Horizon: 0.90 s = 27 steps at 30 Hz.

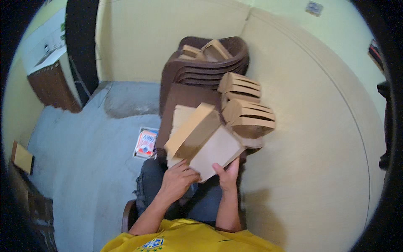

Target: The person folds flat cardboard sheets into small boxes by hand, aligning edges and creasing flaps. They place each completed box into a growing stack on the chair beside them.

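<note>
A brown cardboard box piece is held tilted over my lap, one long panel standing up from it on the left. My right hand grips its lower right edge, the thumb on the flat face and the fingers behind. At its near left corner, my left hand has bent fingers closed on the cardboard's edge; the fingertips are partly hidden. Behind the piece, several flat cardboard pieces lie on a dark brown surface.
Slotted cardboard boxes are piled along the right side by the wall. Stacked brown plastic chairs stand beyond, with folded cardboard on top. A red and white printed package sits low on the left, above the grey floor.
</note>
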### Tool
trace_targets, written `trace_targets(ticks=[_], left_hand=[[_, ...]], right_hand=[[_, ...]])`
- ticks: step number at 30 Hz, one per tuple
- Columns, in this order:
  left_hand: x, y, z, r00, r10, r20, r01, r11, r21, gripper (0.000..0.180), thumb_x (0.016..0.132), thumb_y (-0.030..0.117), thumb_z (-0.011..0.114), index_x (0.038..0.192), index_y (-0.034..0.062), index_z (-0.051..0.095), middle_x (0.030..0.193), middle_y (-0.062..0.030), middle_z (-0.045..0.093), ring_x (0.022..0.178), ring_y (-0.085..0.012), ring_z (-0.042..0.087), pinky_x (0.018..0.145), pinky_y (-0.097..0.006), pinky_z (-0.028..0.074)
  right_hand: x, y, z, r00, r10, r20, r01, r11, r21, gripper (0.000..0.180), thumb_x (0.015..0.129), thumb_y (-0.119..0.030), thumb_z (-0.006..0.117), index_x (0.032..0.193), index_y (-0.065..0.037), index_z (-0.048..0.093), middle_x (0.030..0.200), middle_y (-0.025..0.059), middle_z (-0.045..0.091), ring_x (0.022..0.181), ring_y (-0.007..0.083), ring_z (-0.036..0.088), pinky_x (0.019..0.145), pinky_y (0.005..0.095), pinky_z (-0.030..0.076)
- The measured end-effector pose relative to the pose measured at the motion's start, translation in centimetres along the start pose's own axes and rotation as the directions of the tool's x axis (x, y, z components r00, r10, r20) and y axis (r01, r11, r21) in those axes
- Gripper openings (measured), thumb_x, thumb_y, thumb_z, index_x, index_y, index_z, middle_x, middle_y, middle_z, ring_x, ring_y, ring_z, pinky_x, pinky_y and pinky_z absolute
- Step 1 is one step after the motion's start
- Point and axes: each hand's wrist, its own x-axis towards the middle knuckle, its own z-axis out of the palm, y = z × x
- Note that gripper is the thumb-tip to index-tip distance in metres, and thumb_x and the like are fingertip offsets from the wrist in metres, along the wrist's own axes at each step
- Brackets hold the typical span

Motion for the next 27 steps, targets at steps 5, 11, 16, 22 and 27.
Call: trace_targets(ticks=[5,11,16,22,27], left_hand=[[-1.7,-1.3,1.9,0.991,0.037,0.132,-0.034,0.999,-0.023,0.012,0.089,0.020,0.072,0.096,0.0184,0.082,0.098,0.0037,0.076,0.106,-0.0207,0.072,0.118,-0.044,0.053],[-1.3,-3.2,1.9,0.962,0.071,0.264,-0.053,0.996,-0.075,0.020,0.089,0.021,0.079,0.108,0.0152,0.080,0.109,0.0003,0.075,0.116,-0.0274,0.070,0.117,-0.045,0.052],[1.1,-3.5,1.7,0.951,-0.244,0.189,0.308,0.712,-0.631,0.045,0.094,0.018,0.082,0.135,0.0052,0.068,0.123,-0.0097,0.076,0.115,-0.0234,0.071,0.104,-0.041,0.057],[5.7,-3.0,5.5,0.708,-0.640,0.297,0.465,0.106,-0.879,0.047,0.096,0.016,0.086,0.136,0.0000,0.068,0.112,-0.0075,0.074,0.097,-0.0138,0.070,0.089,-0.031,0.059],[4.1,-1.6,7.2,0.834,-0.516,0.195,0.417,0.358,-0.835,0.045,0.096,0.008,0.082,0.137,-0.0010,0.070,0.108,-0.0046,0.072,0.093,-0.0122,0.067,0.087,-0.029,0.057]], right_hand=[[1.0,2.1,-2.0,0.942,0.257,-0.217,-0.264,0.964,-0.004,0.044,0.097,0.003,0.076,0.139,-0.001,0.062,0.127,0.0120,0.071,0.119,0.0209,0.067,0.101,0.0345,0.054],[0.3,3.8,-1.6,0.938,0.198,-0.286,-0.233,0.968,-0.097,0.026,0.099,0.002,0.076,0.124,0.000,0.070,0.120,0.0103,0.074,0.112,0.0193,0.071,0.094,0.0334,0.058],[-0.6,4.3,-0.3,0.956,-0.071,-0.283,-0.021,0.951,-0.309,0.024,0.096,0.003,0.076,0.119,0.000,0.074,0.118,0.0144,0.077,0.105,0.0249,0.076,0.083,0.0337,0.062],[-2.2,3.1,2.3,0.963,-0.261,-0.065,0.196,0.846,-0.497,0.025,0.096,0.006,0.073,0.121,0.003,0.072,0.123,0.0201,0.073,0.107,0.0284,0.076,0.084,0.0337,0.065],[-2.1,1.2,1.5,0.994,-0.110,-0.028,0.092,0.925,-0.368,0.023,0.097,0.003,0.074,0.120,0.004,0.069,0.118,0.0183,0.073,0.102,0.0235,0.076,0.079,0.0325,0.065]])
